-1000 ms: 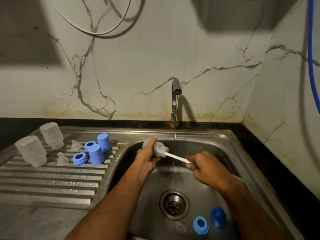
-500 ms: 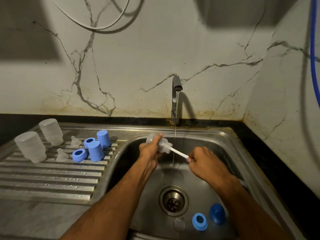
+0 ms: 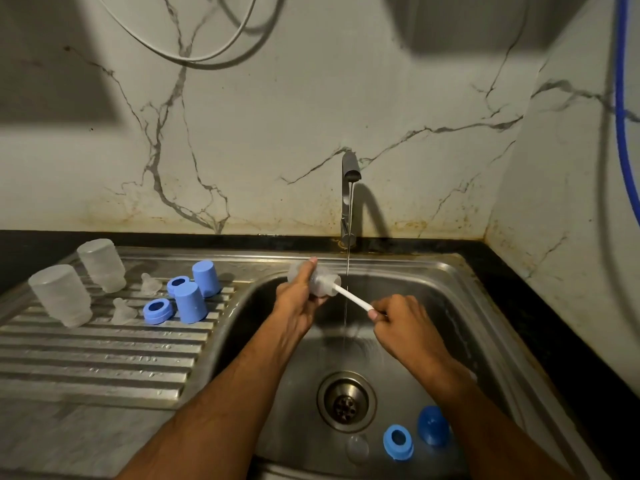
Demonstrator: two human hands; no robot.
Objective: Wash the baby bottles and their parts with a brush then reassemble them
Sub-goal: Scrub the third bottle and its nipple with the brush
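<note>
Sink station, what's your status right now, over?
Left hand grips the clear bottle; right hand holds the brush handle, brush inside. Tap running. Blue ring and cap wait in the sink. Nothing blocking.

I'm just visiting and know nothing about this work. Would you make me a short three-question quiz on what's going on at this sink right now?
1. True or false: water is running from the metal tap.
2. Which hand holds the thin white brush handle? A) left hand B) right hand
3. Fill in: the number of frosted clear plastic bottles standing upside down on the ribbed steel draining board is ___.

Key
1. True; a thin stream falls into the steel sink basin.
2. B; the left hand grips the clear bottle being scrubbed.
3. Two: one nearer, one farther back.
</note>
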